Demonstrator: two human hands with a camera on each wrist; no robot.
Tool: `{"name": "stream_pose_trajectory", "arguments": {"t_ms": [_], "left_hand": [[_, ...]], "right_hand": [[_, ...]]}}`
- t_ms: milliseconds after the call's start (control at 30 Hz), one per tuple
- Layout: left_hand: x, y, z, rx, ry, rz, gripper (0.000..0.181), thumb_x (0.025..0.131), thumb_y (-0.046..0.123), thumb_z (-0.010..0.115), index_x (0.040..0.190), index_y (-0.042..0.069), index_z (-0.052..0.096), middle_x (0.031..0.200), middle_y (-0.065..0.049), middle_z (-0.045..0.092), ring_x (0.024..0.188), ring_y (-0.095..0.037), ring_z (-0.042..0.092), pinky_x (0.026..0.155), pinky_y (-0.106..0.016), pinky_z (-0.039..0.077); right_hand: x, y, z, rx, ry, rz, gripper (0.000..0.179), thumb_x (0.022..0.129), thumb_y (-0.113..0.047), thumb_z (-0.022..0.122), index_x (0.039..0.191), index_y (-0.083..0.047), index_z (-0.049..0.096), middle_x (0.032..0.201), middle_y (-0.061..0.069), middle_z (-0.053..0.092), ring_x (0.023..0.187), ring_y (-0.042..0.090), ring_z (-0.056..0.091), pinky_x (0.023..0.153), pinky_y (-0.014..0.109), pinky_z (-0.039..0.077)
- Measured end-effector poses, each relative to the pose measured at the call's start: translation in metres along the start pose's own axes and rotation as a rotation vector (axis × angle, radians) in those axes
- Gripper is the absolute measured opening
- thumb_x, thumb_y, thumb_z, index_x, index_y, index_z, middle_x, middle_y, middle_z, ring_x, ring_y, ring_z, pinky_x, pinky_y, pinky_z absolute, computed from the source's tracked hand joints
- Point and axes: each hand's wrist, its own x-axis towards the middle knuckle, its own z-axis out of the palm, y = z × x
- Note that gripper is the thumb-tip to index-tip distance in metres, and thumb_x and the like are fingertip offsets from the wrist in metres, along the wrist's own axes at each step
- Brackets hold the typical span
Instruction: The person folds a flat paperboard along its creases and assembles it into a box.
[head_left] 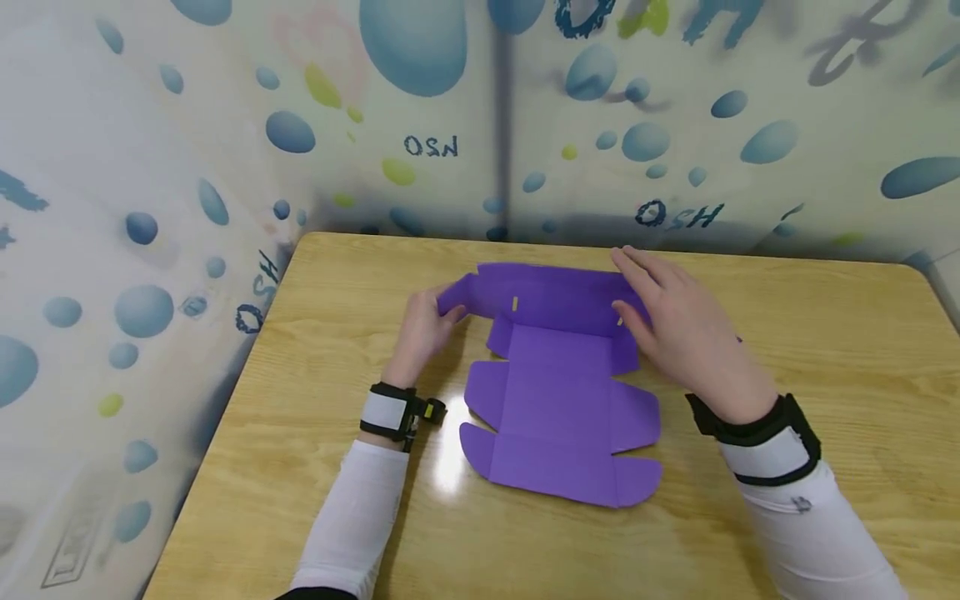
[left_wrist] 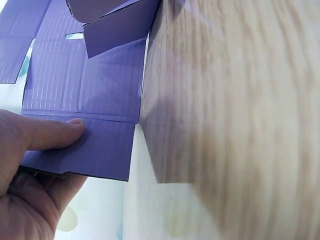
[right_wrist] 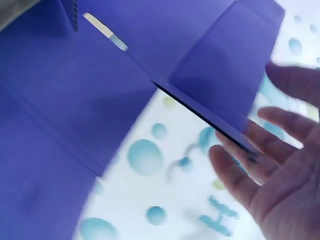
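A purple cardboard box blank (head_left: 558,400) lies partly unfolded on the table, its far panel (head_left: 555,292) standing up with small slots in it. My left hand (head_left: 425,329) pinches the side flap (left_wrist: 100,150) at the panel's left end, thumb on the inner face and fingers behind. At the panel's right end is my right hand (head_left: 678,329), its fingers extended and spread. In the right wrist view, the fingers (right_wrist: 280,142) reach behind the edge of a purple flap (right_wrist: 220,75), with the thumb apart from it. Tabs stick out along both sides of the blank.
The wooden table (head_left: 300,433) reaches back to a wall sheet (head_left: 547,158) patterned with blue and green drops. Another patterned sheet stands along the left edge. Both wrists wear black straps, and a small camera (head_left: 430,411) sits on the left one.
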Motion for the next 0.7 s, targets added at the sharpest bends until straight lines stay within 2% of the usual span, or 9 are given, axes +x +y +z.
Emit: {"name": "stream_pose_trajectory", "arguments": {"t_ms": [133, 233, 367, 500, 700], "left_hand": [[-0.002, 0.001, 0.002, -0.022, 0.007, -0.015, 0.025, 0.086, -0.003, 0.069, 0.110, 0.000, 0.071, 0.100, -0.014, 0.071, 0.093, -0.028, 0.067, 0.083, -0.038, 0.053], [-0.002, 0.003, 0.003, -0.007, 0.008, -0.006, 0.024, 0.086, -0.002, 0.069, 0.109, 0.001, 0.071, 0.099, -0.013, 0.071, 0.091, -0.028, 0.067, 0.080, -0.038, 0.053], [-0.004, 0.004, 0.003, 0.004, -0.008, 0.002, 0.023, 0.086, -0.002, 0.069, 0.109, 0.001, 0.071, 0.098, -0.013, 0.071, 0.090, -0.027, 0.067, 0.078, -0.038, 0.054], [-0.004, 0.004, 0.003, -0.013, -0.011, -0.012, 0.025, 0.087, -0.002, 0.068, 0.111, 0.001, 0.070, 0.099, -0.013, 0.071, 0.091, -0.026, 0.067, 0.080, -0.037, 0.054], [-0.002, 0.004, 0.001, -0.001, -0.010, -0.030, 0.022, 0.086, -0.002, 0.069, 0.108, 0.002, 0.071, 0.097, -0.013, 0.071, 0.090, -0.026, 0.067, 0.079, -0.039, 0.053]], "right_hand": [[-0.002, 0.005, 0.013, 0.020, 0.055, 0.056, 0.049, 0.089, -0.001, 0.065, 0.136, 0.002, 0.052, 0.120, 0.023, 0.059, 0.106, 0.040, 0.058, 0.085, 0.054, 0.049], [-0.007, 0.007, 0.019, 0.047, 0.084, 0.085, 0.040, 0.090, 0.001, 0.063, 0.130, 0.000, 0.058, 0.112, 0.020, 0.064, 0.096, 0.037, 0.062, 0.076, 0.050, 0.051], [-0.013, 0.008, 0.023, 0.080, 0.112, 0.096, 0.034, 0.089, 0.006, 0.061, 0.121, -0.002, 0.066, 0.106, 0.018, 0.067, 0.093, 0.035, 0.063, 0.072, 0.048, 0.053], [-0.016, 0.008, 0.022, 0.084, 0.100, 0.062, 0.033, 0.088, 0.008, 0.060, 0.117, -0.003, 0.069, 0.104, 0.016, 0.069, 0.094, 0.034, 0.065, 0.072, 0.049, 0.054], [-0.021, 0.009, 0.025, 0.075, 0.052, -0.021, 0.035, 0.083, 0.007, 0.067, 0.117, -0.003, 0.070, 0.113, 0.016, 0.066, 0.100, 0.035, 0.063, 0.076, 0.049, 0.054]]}}
